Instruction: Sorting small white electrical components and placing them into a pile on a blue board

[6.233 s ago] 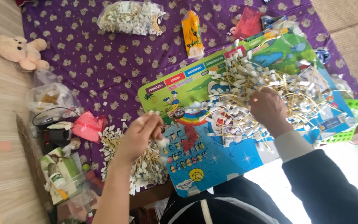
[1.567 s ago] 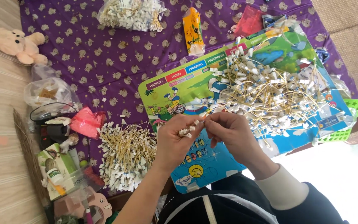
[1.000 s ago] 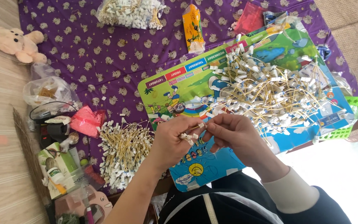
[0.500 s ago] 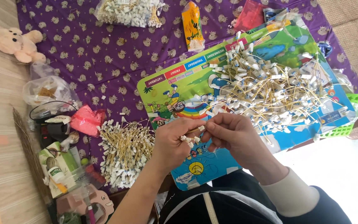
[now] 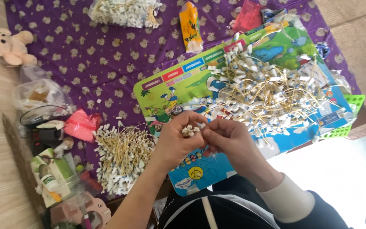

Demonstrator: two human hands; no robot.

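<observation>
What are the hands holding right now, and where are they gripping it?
The left hand holds a small bunch of white-tagged strings, pinched near the tag ends. The right hand has its fingertips at the same bunch; its exact grip cannot be told.

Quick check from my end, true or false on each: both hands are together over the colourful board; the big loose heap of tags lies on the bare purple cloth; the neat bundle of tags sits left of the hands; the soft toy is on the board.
1. Both hands are together over the colourful board. True: the left hand and right hand meet there, pinching a small bunch of white tags.
2. The big loose heap of tags lies on the bare purple cloth. False: it lies on the board.
3. The neat bundle of tags sits left of the hands. True.
4. The soft toy is on the board. False: it lies at the cloth's far left edge.
</observation>
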